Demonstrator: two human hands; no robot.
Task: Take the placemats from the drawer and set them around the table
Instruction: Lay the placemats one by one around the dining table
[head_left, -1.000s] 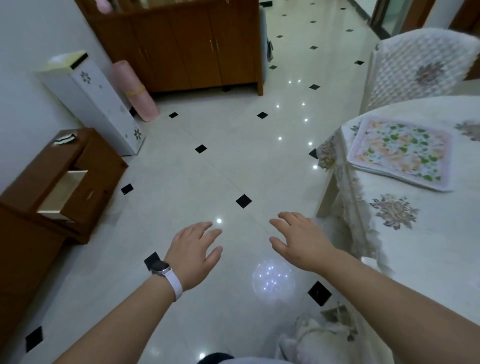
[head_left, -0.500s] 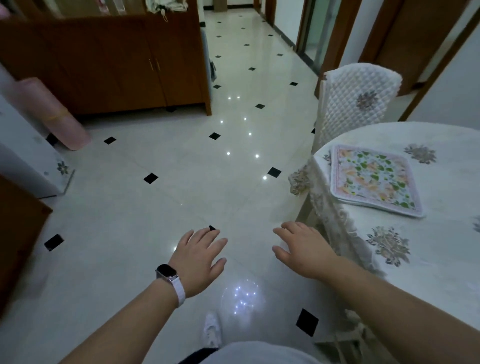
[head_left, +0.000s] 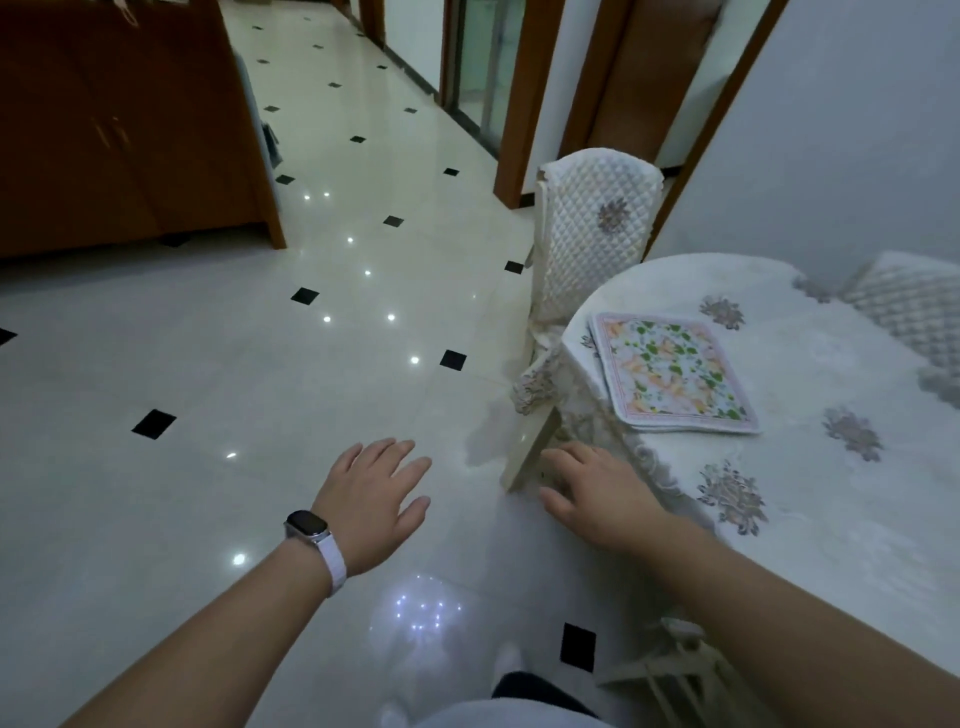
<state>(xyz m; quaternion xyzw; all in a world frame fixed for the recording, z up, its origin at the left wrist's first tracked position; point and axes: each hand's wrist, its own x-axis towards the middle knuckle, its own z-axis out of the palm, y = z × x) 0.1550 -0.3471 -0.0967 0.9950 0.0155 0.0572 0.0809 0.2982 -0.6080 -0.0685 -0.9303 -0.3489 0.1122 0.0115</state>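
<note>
Fingers of left hand (head_left: 371, 501) and right hand (head_left: 597, 491) spread, empty, palms down over floor (head_left: 208, 364). View swings right since a second ago: drawer gone from sight, table (head_left: 831, 519) now fills space right of fingers. Placemats (head_left: 670, 371) stacked near table edge, just beyond right fingers, not touched. Judgement: fetching done, spreading around table next.

Glossy tiled floor (head_left: 218, 364), quilted chair cover (head_left: 592, 228)
</note>
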